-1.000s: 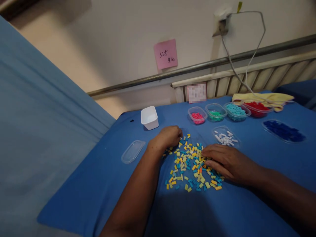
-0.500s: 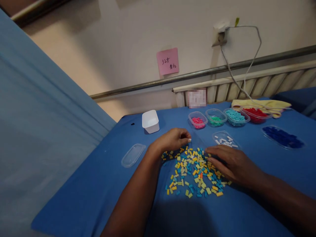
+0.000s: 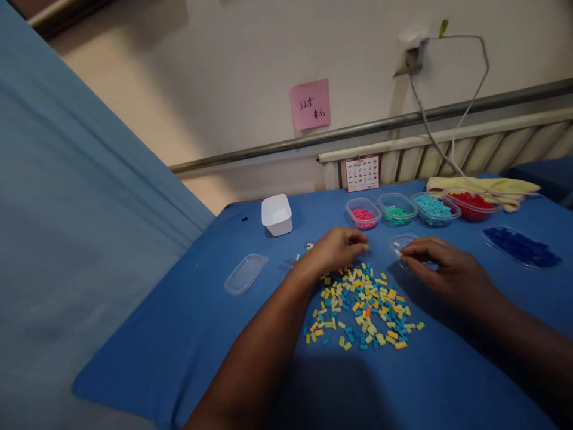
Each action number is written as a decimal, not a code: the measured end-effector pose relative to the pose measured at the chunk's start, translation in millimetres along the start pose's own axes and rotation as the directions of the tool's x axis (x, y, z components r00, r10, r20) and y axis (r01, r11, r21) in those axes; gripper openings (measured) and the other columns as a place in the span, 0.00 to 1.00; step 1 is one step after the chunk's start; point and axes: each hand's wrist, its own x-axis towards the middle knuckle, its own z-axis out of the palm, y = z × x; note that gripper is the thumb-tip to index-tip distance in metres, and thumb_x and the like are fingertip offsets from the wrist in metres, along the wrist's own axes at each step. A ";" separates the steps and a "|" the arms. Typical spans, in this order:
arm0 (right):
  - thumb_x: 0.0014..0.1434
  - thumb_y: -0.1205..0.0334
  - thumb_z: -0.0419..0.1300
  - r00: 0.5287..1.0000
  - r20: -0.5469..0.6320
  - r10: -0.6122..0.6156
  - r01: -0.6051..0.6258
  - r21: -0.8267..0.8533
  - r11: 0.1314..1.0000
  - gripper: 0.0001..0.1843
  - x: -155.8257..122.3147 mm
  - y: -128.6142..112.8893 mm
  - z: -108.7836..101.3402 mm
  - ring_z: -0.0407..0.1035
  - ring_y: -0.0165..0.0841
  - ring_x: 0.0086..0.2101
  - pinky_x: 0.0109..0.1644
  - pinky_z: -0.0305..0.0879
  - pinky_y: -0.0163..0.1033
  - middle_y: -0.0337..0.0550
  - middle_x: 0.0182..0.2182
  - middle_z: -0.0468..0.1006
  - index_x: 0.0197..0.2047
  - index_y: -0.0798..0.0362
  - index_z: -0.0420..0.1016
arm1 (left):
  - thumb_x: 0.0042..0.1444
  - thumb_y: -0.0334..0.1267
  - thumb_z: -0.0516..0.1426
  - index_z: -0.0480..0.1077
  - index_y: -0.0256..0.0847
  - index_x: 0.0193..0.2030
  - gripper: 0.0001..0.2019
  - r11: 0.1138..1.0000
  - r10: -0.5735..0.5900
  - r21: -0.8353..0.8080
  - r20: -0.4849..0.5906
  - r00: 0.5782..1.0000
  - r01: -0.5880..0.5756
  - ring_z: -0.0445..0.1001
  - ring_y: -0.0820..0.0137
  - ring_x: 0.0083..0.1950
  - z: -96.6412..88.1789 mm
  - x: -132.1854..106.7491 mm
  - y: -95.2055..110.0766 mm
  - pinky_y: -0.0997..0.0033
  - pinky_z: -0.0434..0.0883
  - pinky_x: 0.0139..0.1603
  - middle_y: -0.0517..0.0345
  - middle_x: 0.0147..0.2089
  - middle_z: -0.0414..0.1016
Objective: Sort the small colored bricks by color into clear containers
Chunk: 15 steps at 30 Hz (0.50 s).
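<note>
My right hand (image 3: pixel 441 266) pinches a small white toy brick (image 3: pixel 398 254) between thumb and fingertips. It is over a shallow clear plastic dish (image 3: pixel 394 242) where white bricks lay, now mostly hidden by the hand. My left hand (image 3: pixel 338 251) hovers at the far edge of a pile of small yellow, cream and teal bricks (image 3: pixel 369 298). Its fingers are loosely bent, the thumb a little apart, and nothing shows between them. An orange brick (image 3: pixel 368 312) lies among the pile.
Clear tubs of pink (image 3: pixel 363 218), green (image 3: pixel 396 216), light blue (image 3: pixel 433 209) and red bricks (image 3: pixel 470 204) line the back. Dark blue bricks (image 3: pixel 521 246) fill a clear dish at right. A white box (image 3: pixel 276 216) and a clear lid (image 3: pixel 246 275) are at left; a yellow cloth (image 3: pixel 505 186) lies behind.
The white brick at my left fingertips is no longer seen there. My right hand has moved from the pile to the clear dish and now pinches a white brick.
</note>
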 end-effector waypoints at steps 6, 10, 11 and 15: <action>0.74 0.53 0.57 0.996 0.071 0.056 -0.034 -0.285 0.958 0.14 -1.7 46.6 -11.8 0.81 0.48 0.40 0.39 0.75 0.50 0.52 0.43 0.86 0.47 0.47 0.83 | 0.65 0.31 0.61 0.84 0.38 0.58 0.17 0.715 -0.232 0.636 -0.177 0.956 0.291 0.83 0.56 0.57 -82.0 -15.3 -23.3 0.63 0.74 0.58 0.43 0.57 0.86; 0.74 0.51 0.57 0.993 0.106 0.056 -0.021 -0.309 0.951 0.16 -6.4 53.8 -8.4 0.81 0.47 0.40 0.39 0.74 0.49 0.51 0.44 0.87 0.49 0.49 0.84 | 0.58 0.27 0.62 0.87 0.44 0.50 0.17 0.737 -0.303 0.625 -0.036 0.952 0.258 0.85 0.61 0.46 -83.7 -19.9 -35.8 0.68 0.74 0.47 0.52 0.48 0.88; 0.75 0.51 0.57 0.994 0.102 0.044 -0.012 -0.295 0.955 0.16 -6.6 51.0 -7.8 0.82 0.47 0.41 0.41 0.75 0.49 0.51 0.45 0.87 0.49 0.49 0.84 | 0.57 0.26 0.61 0.87 0.45 0.50 0.18 0.740 -0.305 0.624 -0.022 0.952 0.251 0.85 0.61 0.45 -80.6 -19.3 -37.4 0.69 0.74 0.46 0.53 0.48 0.88; 0.75 0.53 0.58 0.995 0.091 -0.033 0.050 -0.195 0.980 0.14 -4.9 29.7 -6.6 0.83 0.47 0.44 0.47 0.79 0.50 0.50 0.45 0.88 0.49 0.48 0.84 | 0.54 0.23 0.62 0.86 0.43 0.52 0.21 0.736 -0.291 0.626 -0.053 0.955 0.258 0.84 0.59 0.49 -72.7 -15.9 -39.8 0.67 0.73 0.48 0.49 0.51 0.88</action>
